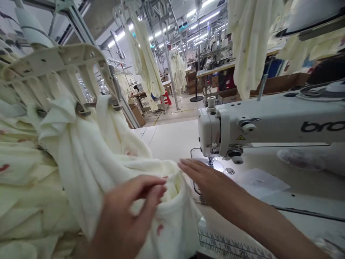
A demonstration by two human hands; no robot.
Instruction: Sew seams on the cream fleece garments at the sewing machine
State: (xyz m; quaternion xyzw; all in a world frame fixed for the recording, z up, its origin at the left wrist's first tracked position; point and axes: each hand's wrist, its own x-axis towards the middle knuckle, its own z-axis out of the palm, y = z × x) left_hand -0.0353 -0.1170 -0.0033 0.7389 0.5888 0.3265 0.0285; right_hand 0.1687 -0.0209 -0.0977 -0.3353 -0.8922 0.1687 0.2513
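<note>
A cream knit garment (175,223) with small reddish prints hangs from a clip rack and drapes over the front of the sewing table, a round, banded opening facing up. My left hand (132,208), blurred, has its thumb and fingers pinched together at the near side of that opening, apparently on the cloth. Across the far right rim lies my right hand (205,176), fingers stretched out and its thumb hidden. Just behind my right hand is the needle area of a white sewing machine (212,136).
The beige clip rack (59,68) stands at upper left, with more cream garments (24,187) piled below. A ruler strip (223,244) runs along the table's front edge. A thin white sheet (261,181) lies right of the needle. Hanging garments (249,46) and other workstations fill the background.
</note>
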